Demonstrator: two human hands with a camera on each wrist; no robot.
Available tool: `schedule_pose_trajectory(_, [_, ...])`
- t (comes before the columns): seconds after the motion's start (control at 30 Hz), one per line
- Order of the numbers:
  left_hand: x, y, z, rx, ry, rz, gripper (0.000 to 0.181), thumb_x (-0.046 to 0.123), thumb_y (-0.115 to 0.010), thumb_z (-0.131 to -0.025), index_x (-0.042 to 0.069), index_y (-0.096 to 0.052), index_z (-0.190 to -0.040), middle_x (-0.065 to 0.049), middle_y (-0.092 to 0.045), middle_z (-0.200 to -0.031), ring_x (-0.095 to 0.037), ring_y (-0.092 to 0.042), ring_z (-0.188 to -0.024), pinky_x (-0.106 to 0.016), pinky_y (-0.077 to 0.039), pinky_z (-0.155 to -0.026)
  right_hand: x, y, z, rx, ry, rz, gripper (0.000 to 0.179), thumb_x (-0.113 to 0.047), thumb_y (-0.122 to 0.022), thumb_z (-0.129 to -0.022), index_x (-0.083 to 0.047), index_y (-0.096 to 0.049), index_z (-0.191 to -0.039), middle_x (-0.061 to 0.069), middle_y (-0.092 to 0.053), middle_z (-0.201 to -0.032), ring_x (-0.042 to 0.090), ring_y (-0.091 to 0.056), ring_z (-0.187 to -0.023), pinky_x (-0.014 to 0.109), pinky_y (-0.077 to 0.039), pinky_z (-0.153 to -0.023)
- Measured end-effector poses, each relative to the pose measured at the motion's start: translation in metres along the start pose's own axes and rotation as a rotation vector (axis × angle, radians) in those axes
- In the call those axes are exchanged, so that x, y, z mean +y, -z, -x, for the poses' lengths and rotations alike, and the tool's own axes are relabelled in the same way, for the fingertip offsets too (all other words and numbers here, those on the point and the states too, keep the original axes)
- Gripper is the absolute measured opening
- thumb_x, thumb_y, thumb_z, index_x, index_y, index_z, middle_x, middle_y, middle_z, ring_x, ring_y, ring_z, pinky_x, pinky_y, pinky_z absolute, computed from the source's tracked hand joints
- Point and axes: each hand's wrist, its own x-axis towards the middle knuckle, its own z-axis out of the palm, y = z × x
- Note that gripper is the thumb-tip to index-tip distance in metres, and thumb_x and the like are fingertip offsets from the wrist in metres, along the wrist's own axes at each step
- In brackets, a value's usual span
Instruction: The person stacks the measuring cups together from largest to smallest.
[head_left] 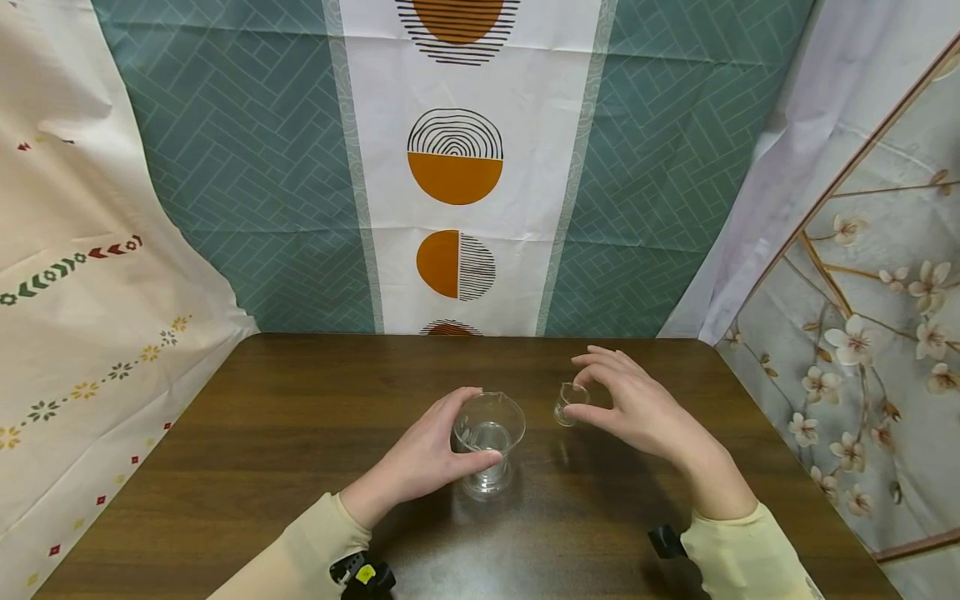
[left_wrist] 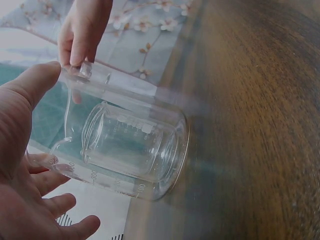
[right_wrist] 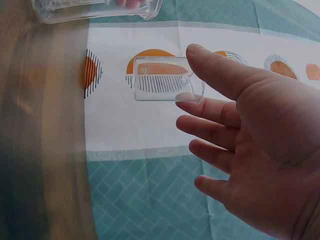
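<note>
My left hand holds a large clear glass beaker near its rim, thumb on the near side and fingers round the far side. Inside that beaker stands a smaller graduated beaker, best seen in the left wrist view. To the right, my right hand pinches a tiny clear beaker near its rim between thumb and index finger, its other fingers spread apart. In the right wrist view the tiny beaker hangs above the tabletop and looks empty. The large beaker's base is at the table surface.
Both hands are over a dark brown wooden table. A patterned green and white cloth hangs behind its far edge. Cream fabric borders the left side, and a flowered curtain the right.
</note>
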Motion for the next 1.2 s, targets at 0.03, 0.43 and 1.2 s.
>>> schedule_pose_trajectory(0.03, [0.000,0.000,0.000,-0.001,0.000,0.001,0.093,0.055,-0.092,-0.087,0.021,-0.048,-0.162,-0.011,-0.054,-0.161,-0.035,-0.053,-0.146,-0.058,-0.049,-0.112,0.000,0.000,0.000,0.002,0.001,-0.001,0.033,-0.040,-0.088,-0.096,-0.014,-0.074,-0.112,0.011,-0.060,-0.158,0.038,-0.035,-0.161,0.066,-0.027,-0.127])
schedule_pose_trajectory(0.43, [0.000,0.000,0.000,-0.003,0.001,-0.004,0.095,0.056,-0.092,-0.088,0.018,-0.048,-0.163,-0.010,-0.054,-0.161,-0.032,-0.054,-0.145,-0.057,-0.049,-0.113,-0.006,0.000,-0.002,-0.004,0.004,-0.005,0.030,-0.040,-0.088,-0.096,-0.019,-0.072,-0.110,0.010,-0.060,-0.158,0.038,-0.035,-0.161,0.065,-0.024,-0.129])
schedule_pose_trajectory(1.2, [0.002,0.001,0.000,-0.008,0.019,-0.011,0.094,0.057,-0.092,-0.087,0.023,-0.048,-0.163,-0.006,-0.053,-0.162,-0.027,-0.053,-0.145,-0.056,-0.049,-0.114,-0.013,-0.002,-0.007,0.005,0.027,-0.009,0.033,-0.041,-0.088,-0.095,-0.017,-0.074,-0.112,0.008,-0.060,-0.158,0.035,-0.036,-0.161,0.062,-0.027,-0.129])
